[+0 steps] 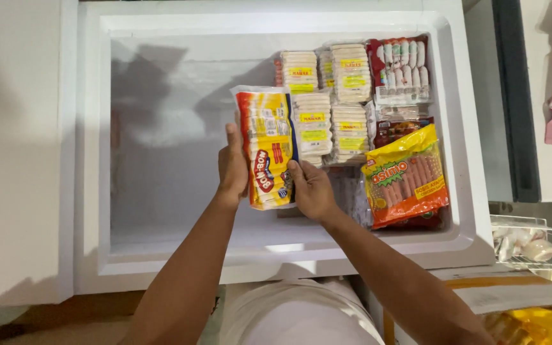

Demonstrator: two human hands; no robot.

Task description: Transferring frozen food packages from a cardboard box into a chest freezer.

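Both hands clamped on yellow sausage pack (267, 147), left hand (232, 167) at left edge, right hand (311, 190) lower right, over open chest freezer (91, 160). Risk: frosty wrapper slips, pack knocks stacked packs (314, 128) askew.

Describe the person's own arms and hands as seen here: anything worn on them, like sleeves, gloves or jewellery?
Both forearms are bare right down to the bottom of the picture, with no sleeve in view. The left hand and the right hand wear no gloves, and no ring, watch or bracelet shows on the visible fingers or wrists. The nails look short and plain. Below the arms, a pale garment covers the person's front.
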